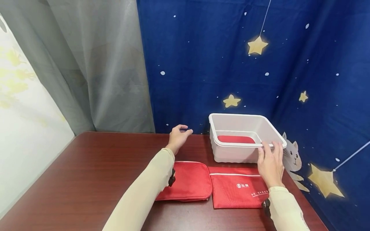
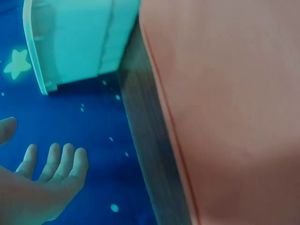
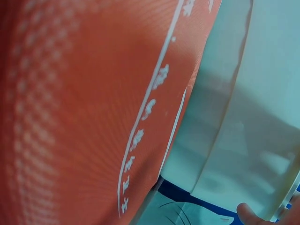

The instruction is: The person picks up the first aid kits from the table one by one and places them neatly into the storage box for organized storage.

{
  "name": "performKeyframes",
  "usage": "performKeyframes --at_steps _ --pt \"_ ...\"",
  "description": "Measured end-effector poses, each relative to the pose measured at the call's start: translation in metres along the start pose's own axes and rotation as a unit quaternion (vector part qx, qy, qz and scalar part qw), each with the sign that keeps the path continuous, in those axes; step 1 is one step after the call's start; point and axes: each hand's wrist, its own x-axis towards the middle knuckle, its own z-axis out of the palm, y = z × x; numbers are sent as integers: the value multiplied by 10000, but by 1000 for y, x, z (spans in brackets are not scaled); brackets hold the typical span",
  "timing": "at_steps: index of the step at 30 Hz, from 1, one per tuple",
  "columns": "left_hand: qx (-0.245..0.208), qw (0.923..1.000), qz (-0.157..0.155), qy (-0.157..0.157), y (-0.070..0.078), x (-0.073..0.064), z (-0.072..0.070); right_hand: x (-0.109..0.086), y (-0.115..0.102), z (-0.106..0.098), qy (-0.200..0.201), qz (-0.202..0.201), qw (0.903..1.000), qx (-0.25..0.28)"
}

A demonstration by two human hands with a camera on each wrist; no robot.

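Observation:
A white plastic bin (image 1: 237, 154) stands at the table's back right, with a flat red item (image 1: 235, 139) inside. My right hand (image 1: 271, 163) is at the bin's front right rim, its fingers extended over the edge; whether they press on it is unclear. In the right wrist view, the thumb (image 3: 248, 214) shows beside the bin's wall (image 3: 225, 154). To the left of the bin, my left hand (image 1: 178, 138) hovers with fingers loosely bent and nothing in them. Below it lies a red zipped case (image 1: 193, 181), partly behind the left forearm.
A flat red pouch (image 1: 231, 189) with a white zip and printed lettering lies right of the case, in front of the bin. The dark wooden table (image 1: 86, 179) extends to the left. Blue star-patterned curtains (image 1: 196, 64) hang behind the table.

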Motion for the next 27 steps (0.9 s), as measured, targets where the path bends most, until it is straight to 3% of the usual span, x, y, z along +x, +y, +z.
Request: performKeyframes --at_steps 20,27 --pt "796 9964 -293 -74 -53 7 -64 -2 -1 0 -67 94 9999 -8" --pt "1199 9909 -411 -463 -67 2 -83 -2 -1 0 -41 92 9999 32"
